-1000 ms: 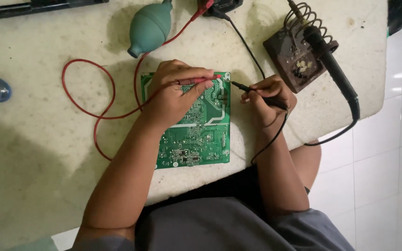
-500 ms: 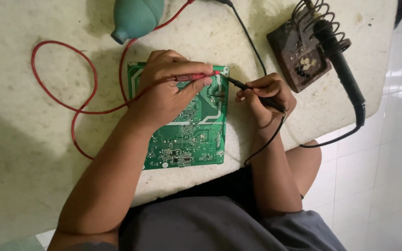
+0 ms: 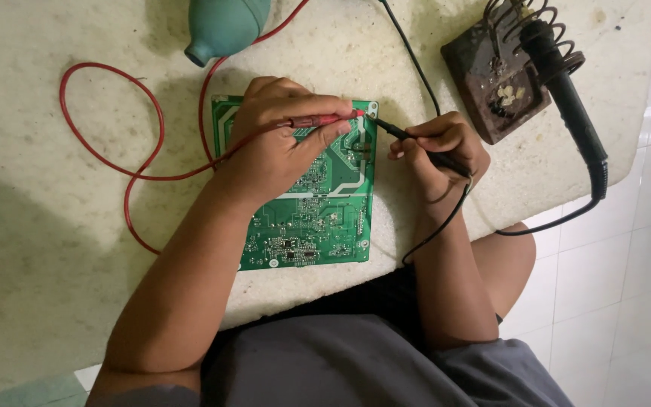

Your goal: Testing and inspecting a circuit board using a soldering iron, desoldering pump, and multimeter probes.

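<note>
A green circuit board [image 3: 318, 226] lies flat on the pale stone table [image 3: 54, 226]. My left hand [image 3: 280, 151] rests on the board's upper part and grips a red test probe [image 3: 325, 119], its tip at the board's top right corner. My right hand [image 3: 438, 147] holds a black test probe [image 3: 397, 134] whose tip meets the same corner, close to the red tip. A red lead [image 3: 114, 166] loops over the table to the left. A black lead [image 3: 423, 241] runs down from my right hand.
A teal rubber blower bulb [image 3: 224, 26] lies at the top edge. A brown soldering stand with a coil [image 3: 499, 83] holds a black soldering iron [image 3: 566, 105] at the top right. The table edge curves on the right, with white floor tiles [image 3: 627, 286] beyond.
The view has shifted so that everything sits higher and further left in frame. Both probe tips have come together at the board's top right corner.
</note>
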